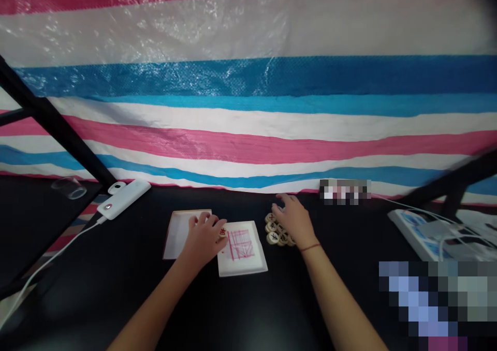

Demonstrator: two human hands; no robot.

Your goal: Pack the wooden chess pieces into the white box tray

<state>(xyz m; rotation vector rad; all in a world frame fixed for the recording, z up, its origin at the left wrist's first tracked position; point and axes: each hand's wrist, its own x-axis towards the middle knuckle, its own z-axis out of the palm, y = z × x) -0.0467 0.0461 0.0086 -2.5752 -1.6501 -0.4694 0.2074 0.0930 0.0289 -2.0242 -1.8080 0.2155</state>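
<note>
My left hand point(205, 235) is closed on a round Chinese chess piece point(222, 232) with a red character, pinched at the left edge of a shallow white box half point(243, 268). Red grid lines are drawn inside that half. Under the same hand lies another open box half point(178, 234) with a pale inside. My right hand point(294, 219) rests over a cluster of round Chinese chess pieces point(272, 238), its visible fingers curved and apart at the far side. The hand covers part of the cluster, and no piece shows in its fingers.
A white power bank-like device point(128, 198) with a cable lies at the back left, near a clear plastic cup point(73, 188). On the right are a white power strip point(415, 232) and cables. A striped plastic sheet point(248, 149) hangs behind the black table point(248, 315).
</note>
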